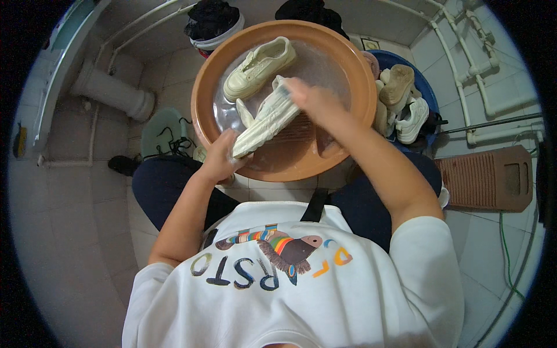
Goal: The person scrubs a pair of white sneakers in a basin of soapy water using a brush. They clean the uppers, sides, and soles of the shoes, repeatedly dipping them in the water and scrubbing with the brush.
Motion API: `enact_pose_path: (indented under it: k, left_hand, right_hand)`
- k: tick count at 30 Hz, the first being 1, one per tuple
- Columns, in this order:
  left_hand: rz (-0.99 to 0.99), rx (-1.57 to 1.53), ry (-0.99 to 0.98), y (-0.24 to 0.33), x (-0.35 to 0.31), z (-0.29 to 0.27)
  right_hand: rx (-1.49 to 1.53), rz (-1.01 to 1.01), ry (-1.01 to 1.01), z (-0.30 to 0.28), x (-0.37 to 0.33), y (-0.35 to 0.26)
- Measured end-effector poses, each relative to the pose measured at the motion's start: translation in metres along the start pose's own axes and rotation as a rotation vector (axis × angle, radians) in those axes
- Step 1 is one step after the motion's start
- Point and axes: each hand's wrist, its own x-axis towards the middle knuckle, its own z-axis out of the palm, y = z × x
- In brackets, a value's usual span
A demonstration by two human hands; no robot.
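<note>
A large orange-brown basin (200, 75) with soapy water stands in front of me, between my knees. Over its near side a cream-white shoe (268, 123) is tilted, with its ridged sole turned toward me. My left hand (220, 156) is closed around the shoe's lower left end. At the shoe's upper end is my right hand (313, 103), smeared by motion, its fingers curled. Something greyish shows beside those fingers, too blurred to name. Another cream shoe (260, 68), laceless, lies in the far part of the basin. A ribbed washboard surface (290, 132) shows inside the basin.
Right of the basin, a blue tub (432, 95) holds several shoes. A pale green basin (152, 130) with dark laces stands at left. A brown washboard (484, 178) lies at far right, near wall pipes (464, 95). Dark items fill a white bucket (223, 40) behind.
</note>
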Motion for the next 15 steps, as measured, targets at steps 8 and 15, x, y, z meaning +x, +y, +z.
enact_pose_path:
  k: [8, 15]
  left_hand:
    - [-0.061, -0.126, 0.030, -0.012, -0.004, 0.005]
    - [-0.119, -0.165, -0.006, -0.008, 0.001, 0.008]
  right_hand:
    - [-0.110, -0.089, -0.035, 0.004, -0.025, -0.058]
    - [0.004, 0.292, 0.015, 0.002, 0.006, 0.007]
